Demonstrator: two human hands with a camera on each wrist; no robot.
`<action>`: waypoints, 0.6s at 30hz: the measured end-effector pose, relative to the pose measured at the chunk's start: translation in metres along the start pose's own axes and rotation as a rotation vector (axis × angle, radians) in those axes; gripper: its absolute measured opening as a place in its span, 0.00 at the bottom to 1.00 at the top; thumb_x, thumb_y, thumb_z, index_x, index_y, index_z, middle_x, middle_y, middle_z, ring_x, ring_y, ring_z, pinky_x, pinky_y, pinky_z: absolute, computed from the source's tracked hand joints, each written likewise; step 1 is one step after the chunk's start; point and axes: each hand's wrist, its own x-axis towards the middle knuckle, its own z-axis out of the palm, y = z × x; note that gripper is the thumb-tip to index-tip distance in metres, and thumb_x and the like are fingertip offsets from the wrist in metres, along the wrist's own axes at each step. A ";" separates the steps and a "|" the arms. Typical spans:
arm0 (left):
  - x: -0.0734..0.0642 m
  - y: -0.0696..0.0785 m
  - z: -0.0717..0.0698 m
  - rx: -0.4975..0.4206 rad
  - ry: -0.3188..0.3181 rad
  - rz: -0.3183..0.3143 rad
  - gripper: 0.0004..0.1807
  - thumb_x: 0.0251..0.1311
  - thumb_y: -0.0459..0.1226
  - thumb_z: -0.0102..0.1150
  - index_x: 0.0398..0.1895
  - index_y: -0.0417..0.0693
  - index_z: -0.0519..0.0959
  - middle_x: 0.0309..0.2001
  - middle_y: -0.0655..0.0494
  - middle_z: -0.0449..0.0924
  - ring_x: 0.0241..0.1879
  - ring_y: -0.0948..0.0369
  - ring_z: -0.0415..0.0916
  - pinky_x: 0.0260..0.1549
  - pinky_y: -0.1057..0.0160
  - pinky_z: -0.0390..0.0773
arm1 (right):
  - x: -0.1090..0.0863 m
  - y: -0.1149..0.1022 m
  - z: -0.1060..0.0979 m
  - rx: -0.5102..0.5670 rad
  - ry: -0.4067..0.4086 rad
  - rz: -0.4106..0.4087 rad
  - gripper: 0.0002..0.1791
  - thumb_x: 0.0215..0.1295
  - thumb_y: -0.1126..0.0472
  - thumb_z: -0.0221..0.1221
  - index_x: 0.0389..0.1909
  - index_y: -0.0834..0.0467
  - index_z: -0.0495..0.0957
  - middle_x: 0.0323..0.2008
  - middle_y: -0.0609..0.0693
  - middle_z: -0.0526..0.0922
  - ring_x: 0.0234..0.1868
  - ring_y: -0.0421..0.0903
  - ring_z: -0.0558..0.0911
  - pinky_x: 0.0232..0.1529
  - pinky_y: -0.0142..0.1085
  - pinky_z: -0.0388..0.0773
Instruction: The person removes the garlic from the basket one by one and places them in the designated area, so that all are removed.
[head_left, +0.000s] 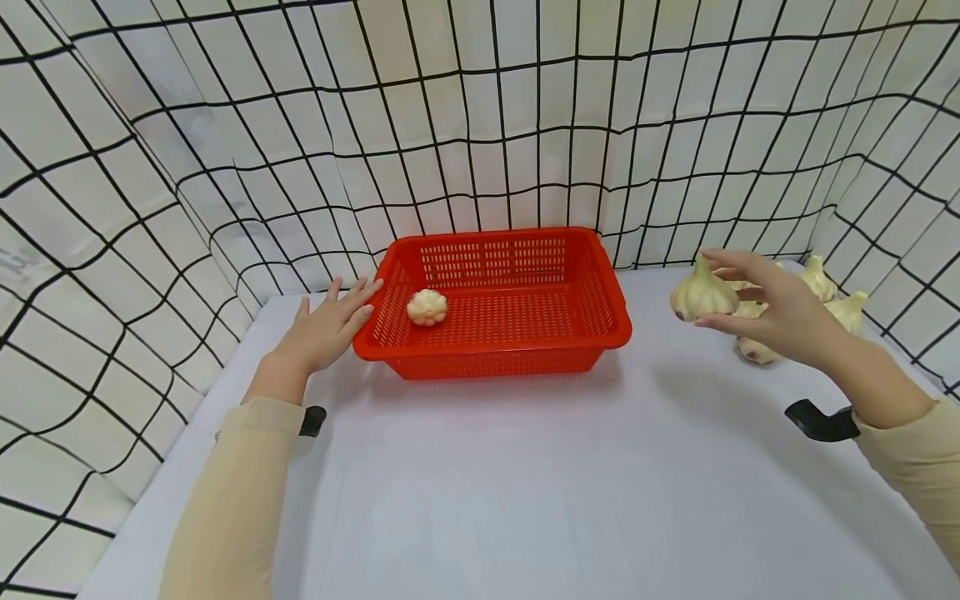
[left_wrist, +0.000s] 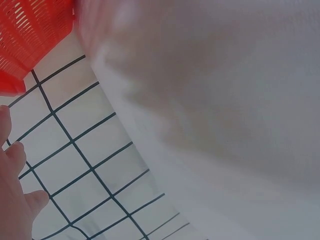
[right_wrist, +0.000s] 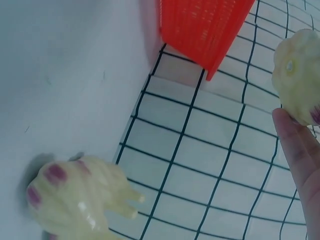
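Note:
A garlic bulb (head_left: 703, 296) is pinched between the thumb and fingers of my right hand (head_left: 787, 310), held up off the table at the right. The same garlic bulb (right_wrist: 298, 75) shows at the right edge of the right wrist view. My left hand (head_left: 321, 327) has its fingers spread, with the fingertips at the left rim of a red plastic basket (head_left: 517, 348). One pale garlic bulb (head_left: 427, 307) lies inside the basket, toward its left end. Behind and under the right hand sits a group of several garlic bulbs (head_left: 847, 311), partly hidden by it.
A white table (head_left: 480, 483) spreads under everything. Black grid netting (head_left: 517, 125) over white panels rises behind the basket and along both sides. Each wrist carries a black strap mount (head_left: 822, 422).

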 end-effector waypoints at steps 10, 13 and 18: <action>0.001 0.002 0.000 -0.003 -0.007 -0.010 0.35 0.80 0.60 0.25 0.84 0.61 0.44 0.83 0.48 0.39 0.80 0.43 0.22 0.68 0.28 0.21 | -0.023 0.017 -0.021 -0.081 0.080 0.035 0.53 0.41 0.76 0.79 0.73 0.57 0.70 0.59 0.21 0.68 0.55 0.20 0.69 0.50 0.11 0.65; 0.001 0.003 0.000 -0.005 -0.009 -0.013 0.35 0.80 0.60 0.25 0.84 0.61 0.44 0.83 0.47 0.39 0.80 0.43 0.22 0.68 0.28 0.21 | -0.032 0.026 -0.027 -0.117 0.102 0.061 0.51 0.43 0.74 0.79 0.73 0.58 0.69 0.59 0.21 0.66 0.54 0.19 0.68 0.49 0.10 0.64; 0.000 0.002 0.000 -0.002 -0.012 -0.022 0.36 0.79 0.60 0.25 0.84 0.60 0.44 0.83 0.47 0.39 0.80 0.42 0.22 0.68 0.28 0.21 | -0.043 0.039 -0.035 -0.136 0.144 0.124 0.50 0.47 0.74 0.77 0.74 0.57 0.68 0.59 0.24 0.65 0.52 0.16 0.65 0.48 0.09 0.62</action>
